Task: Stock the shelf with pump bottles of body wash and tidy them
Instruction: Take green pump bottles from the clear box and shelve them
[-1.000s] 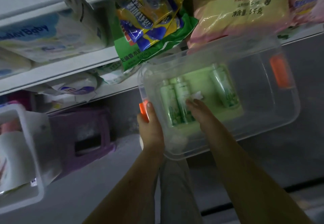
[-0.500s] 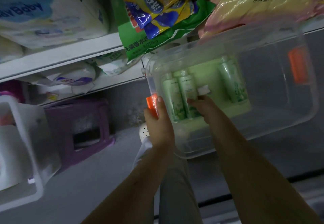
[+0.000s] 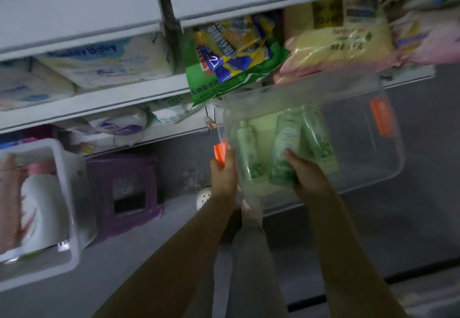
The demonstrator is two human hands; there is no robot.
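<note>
The clear bin is steadied at its left rim, beside the orange latch, by the left hand. The middle bottle is grasped inside the bin by the right hand; two more bottles lie on either side of it, close alongside. Risks are judged as follows: a neighbouring bottle may be dragged or knocked as the middle one is lifted. The bin may tip if the left-hand grip is slackened. The shelf above is crowded, so packets could be dislodged.
</note>
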